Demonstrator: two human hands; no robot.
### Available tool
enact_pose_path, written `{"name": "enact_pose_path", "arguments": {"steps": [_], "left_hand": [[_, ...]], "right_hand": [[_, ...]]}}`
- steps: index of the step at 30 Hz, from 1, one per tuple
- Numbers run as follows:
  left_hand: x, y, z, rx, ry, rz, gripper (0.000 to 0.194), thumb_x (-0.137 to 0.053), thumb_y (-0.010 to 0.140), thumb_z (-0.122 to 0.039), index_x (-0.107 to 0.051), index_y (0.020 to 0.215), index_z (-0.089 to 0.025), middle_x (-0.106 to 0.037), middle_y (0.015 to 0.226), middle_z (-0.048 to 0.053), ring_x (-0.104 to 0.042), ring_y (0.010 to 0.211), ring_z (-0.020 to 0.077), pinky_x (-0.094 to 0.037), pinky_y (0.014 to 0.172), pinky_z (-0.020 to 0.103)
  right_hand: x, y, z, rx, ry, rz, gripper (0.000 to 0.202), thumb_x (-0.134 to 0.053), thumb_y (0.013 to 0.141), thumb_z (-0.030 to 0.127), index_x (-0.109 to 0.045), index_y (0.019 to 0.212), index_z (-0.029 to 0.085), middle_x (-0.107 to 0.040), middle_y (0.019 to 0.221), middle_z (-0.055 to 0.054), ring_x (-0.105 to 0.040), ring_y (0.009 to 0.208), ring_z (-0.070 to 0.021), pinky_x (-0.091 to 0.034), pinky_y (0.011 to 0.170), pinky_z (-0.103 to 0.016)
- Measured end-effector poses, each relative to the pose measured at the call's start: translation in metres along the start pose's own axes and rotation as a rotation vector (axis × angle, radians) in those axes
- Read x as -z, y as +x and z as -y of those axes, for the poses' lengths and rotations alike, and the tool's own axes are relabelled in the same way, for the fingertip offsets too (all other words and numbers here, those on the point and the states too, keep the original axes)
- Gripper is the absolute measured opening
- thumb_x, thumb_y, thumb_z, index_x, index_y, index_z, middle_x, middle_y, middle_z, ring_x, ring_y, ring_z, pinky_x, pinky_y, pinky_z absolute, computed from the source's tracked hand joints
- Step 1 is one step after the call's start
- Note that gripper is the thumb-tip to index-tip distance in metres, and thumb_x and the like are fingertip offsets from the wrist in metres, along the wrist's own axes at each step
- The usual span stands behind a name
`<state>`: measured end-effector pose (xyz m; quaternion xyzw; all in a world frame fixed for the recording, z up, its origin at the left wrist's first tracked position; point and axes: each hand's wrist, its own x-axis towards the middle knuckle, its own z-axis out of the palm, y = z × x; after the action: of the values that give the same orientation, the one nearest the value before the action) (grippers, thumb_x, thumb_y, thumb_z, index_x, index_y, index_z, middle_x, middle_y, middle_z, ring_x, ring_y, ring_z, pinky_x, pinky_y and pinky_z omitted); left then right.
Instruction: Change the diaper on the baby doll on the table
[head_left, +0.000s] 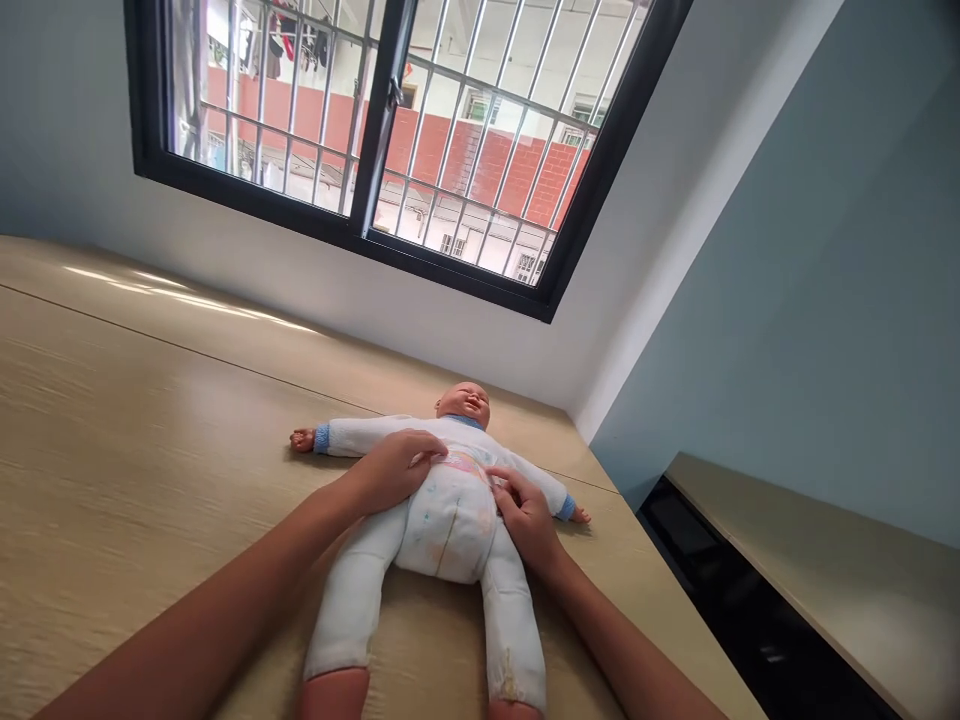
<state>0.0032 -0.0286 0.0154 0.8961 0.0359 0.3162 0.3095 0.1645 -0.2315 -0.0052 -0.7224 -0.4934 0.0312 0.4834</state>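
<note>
Head view: a doll (459,430) was seen laid on its back on a pale wood-grain table (150,430), head toward the window (377,150), legs toward the camera.
Doll: arms were spread wide to both sides; legs were set apart, the lower ends cut off by the frame edge.
Clothing: a white suit (356,590) was worn, trimmed in blue at collar and wrists; a stain was noted near one leg cuff.
Diaper: a white printed diaper (446,525) was fitted over the suit, around the hips and between the legs; a pink print was seen at its waist.
Left hand: the left hand (394,470) was laid palm down at one side of the waist, fingers bent onto the diaper's upper edge; whether anything was pinched could not be told.
Right hand: the right hand (529,515) was placed at the opposite side, fingers curled in against the waist; its grip could not be made out.
Window: a dark frame was backed by metal bars, with a red wall (536,170) seen beyond.
Right side: another pale-topped surface (825,560) was set near a blue-grey wall (787,330).
</note>
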Motion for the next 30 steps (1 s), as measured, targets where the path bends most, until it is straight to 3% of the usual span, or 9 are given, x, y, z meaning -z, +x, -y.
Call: {"name": "enact_pose_path", "arguments": {"steps": [4, 8, 13, 20, 22, 25, 27, 30], "left_hand": [[0.008, -0.004, 0.004, 0.12, 0.046, -0.126, 0.024, -0.052, 0.087, -0.032, -0.072, 0.093, -0.02, -0.071, 0.089, 0.003, -0.062, 0.08, 0.0185, -0.047, 0.074, 0.03], [0.003, -0.001, -0.001, 0.21, -0.039, -0.051, 0.032, -0.052, 0.089, -0.047, -0.066, 0.085, -0.019, -0.066, 0.076, 0.001, -0.057, 0.069, 0.0168, -0.042, 0.062, 0.027], [-0.015, 0.007, -0.008, 0.329, 0.132, -0.031, 0.048, -0.061, 0.078, -0.067, -0.055, 0.079, -0.019, -0.064, 0.073, 0.003, -0.055, 0.067, 0.0198, -0.034, 0.059, 0.03], [-0.023, 0.015, -0.01, 0.298, 0.253, -0.044, 0.024, -0.052, 0.083, -0.036, -0.046, 0.065, -0.021, -0.059, 0.065, 0.002, -0.049, 0.061, 0.017, -0.026, 0.058, 0.03], [-0.019, 0.014, -0.01, 0.27, 0.25, -0.056, 0.024, -0.05, 0.084, -0.034, -0.047, 0.065, -0.021, -0.059, 0.066, 0.002, -0.048, 0.063, 0.0167, -0.026, 0.058, 0.029], [0.001, 0.009, -0.005, 0.254, 0.08, 0.036, 0.03, -0.049, 0.088, -0.044, -0.052, 0.071, -0.02, -0.058, 0.068, 0.0, -0.051, 0.064, 0.0166, -0.032, 0.058, 0.027], [0.022, 0.002, 0.002, 0.267, -0.137, 0.205, 0.029, -0.053, 0.087, -0.048, -0.06, 0.084, -0.02, -0.06, 0.072, -0.001, -0.055, 0.067, 0.0167, -0.039, 0.059, 0.026], [0.049, -0.009, 0.012, 0.284, -0.314, 0.434, 0.035, -0.07, 0.075, -0.037, -0.066, 0.107, -0.023, -0.065, 0.086, 0.0, -0.061, 0.08, 0.0181, -0.047, 0.067, 0.025]], "right_hand": [[-0.001, 0.002, -0.011, -0.01, 0.066, -0.022, 0.037, -0.057, 0.09, 0.045, -0.069, 0.11, 0.016, -0.051, 0.069, 0.002, -0.045, 0.062, -0.0147, -0.038, 0.06, -0.028], [-0.004, 0.011, -0.003, -0.064, 0.082, 0.031, 0.043, -0.063, 0.085, 0.055, -0.067, 0.102, 0.015, -0.047, 0.065, 0.004, -0.043, 0.061, -0.0139, -0.036, 0.058, -0.027], [-0.009, 0.021, 0.008, -0.135, -0.069, -0.014, 0.04, -0.07, 0.079, 0.057, -0.063, 0.082, 0.017, -0.053, 0.066, 0.003, -0.046, 0.061, -0.0142, -0.037, 0.058, -0.026], [-0.012, 0.02, 0.013, 0.015, -0.156, -0.058, 0.023, -0.063, 0.084, 0.041, -0.062, 0.078, 0.018, -0.058, 0.066, 0.001, -0.051, 0.062, -0.0155, -0.04, 0.06, -0.028], [-0.008, 0.021, 0.017, 0.028, -0.122, -0.048, 0.02, -0.063, 0.083, 0.039, -0.063, 0.081, 0.019, -0.058, 0.066, 0.001, -0.051, 0.061, -0.015, -0.04, 0.06, -0.027], [0.01, 0.023, 0.022, -0.043, 0.088, 0.097, 0.023, -0.064, 0.082, 0.041, -0.063, 0.083, 0.019, -0.054, 0.064, 0.003, -0.048, 0.058, -0.0133, -0.037, 0.056, -0.026], [0.026, 0.022, 0.023, -0.114, 0.244, 0.308, 0.025, -0.069, 0.078, 0.042, -0.062, 0.082, 0.018, -0.056, 0.067, 0.003, -0.048, 0.06, -0.0124, -0.037, 0.055, -0.025], [0.044, 0.021, 0.02, -0.207, 0.345, 0.606, 0.031, -0.079, 0.07, 0.039, -0.063, 0.085, 0.018, -0.058, 0.074, 0.002, -0.049, 0.063, -0.0119, -0.037, 0.056, -0.024]]}}
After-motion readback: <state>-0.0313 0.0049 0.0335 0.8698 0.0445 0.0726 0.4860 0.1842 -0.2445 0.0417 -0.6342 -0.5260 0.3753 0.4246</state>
